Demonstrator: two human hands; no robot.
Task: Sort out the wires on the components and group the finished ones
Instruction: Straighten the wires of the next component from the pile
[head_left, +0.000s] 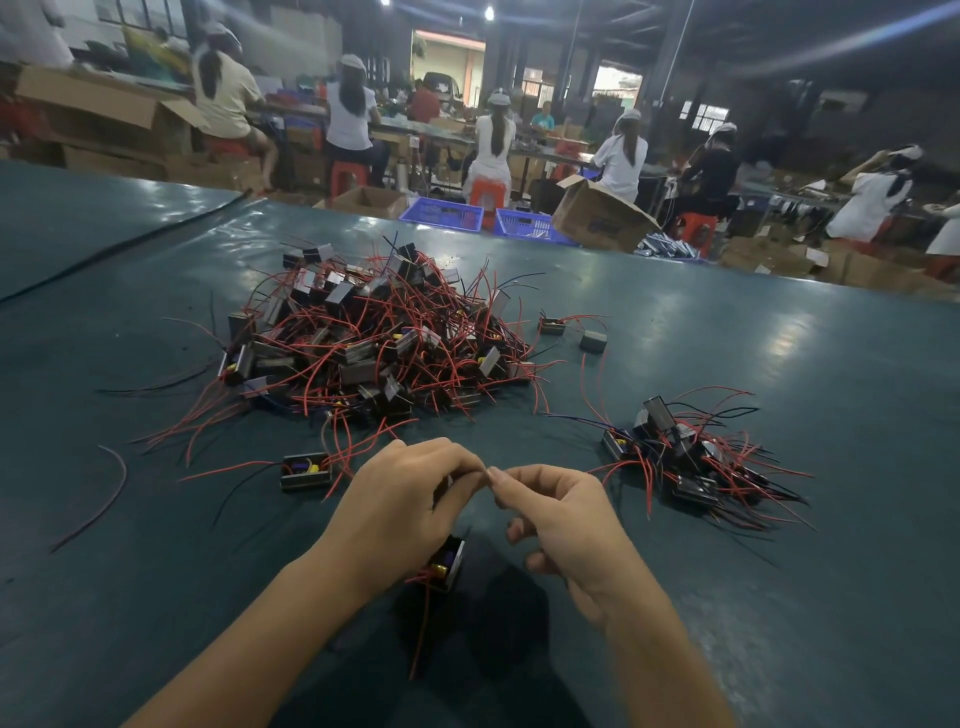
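Left hand (400, 499) grips 1 component (448, 564); right hand (566, 525) pinches at left fingertips (cannot tell what).

The desk (779, 364) is covered by a smooth, glossy dark-teal sheet like vinyl, which reflects the lamps. The components (593, 341) look matt, dark plastic with dull grey metal faces. Their wires (422, 629) have smooth plastic sleeves. The far cardboard boxes (597, 218) are matt.

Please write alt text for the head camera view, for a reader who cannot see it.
A left hand and a right hand pinch together at the fingertips, over a component held under the left hand. On the green table behind lie a big pile of red-wired components and, to the right, a smaller pile.
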